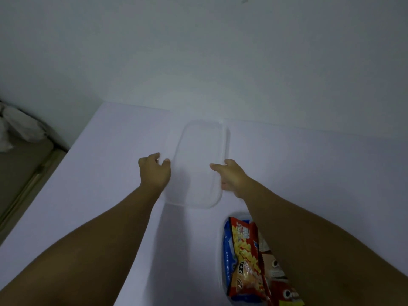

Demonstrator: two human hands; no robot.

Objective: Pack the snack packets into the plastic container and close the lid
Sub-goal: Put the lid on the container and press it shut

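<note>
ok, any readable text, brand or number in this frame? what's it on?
None legible.
Red snack packet: large print near its top and lower down, too blurred to read.
Blue snack packet beneath it: no readable print.
Clear lid and table: no markings.

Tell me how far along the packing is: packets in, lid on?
Packets look done: the snack packets sit inside the plastic container near the table's front edge. In hand: the lid, lying flat on the table, with the left hand and right hand at its sides. Left: carry it over and close the container.
</note>
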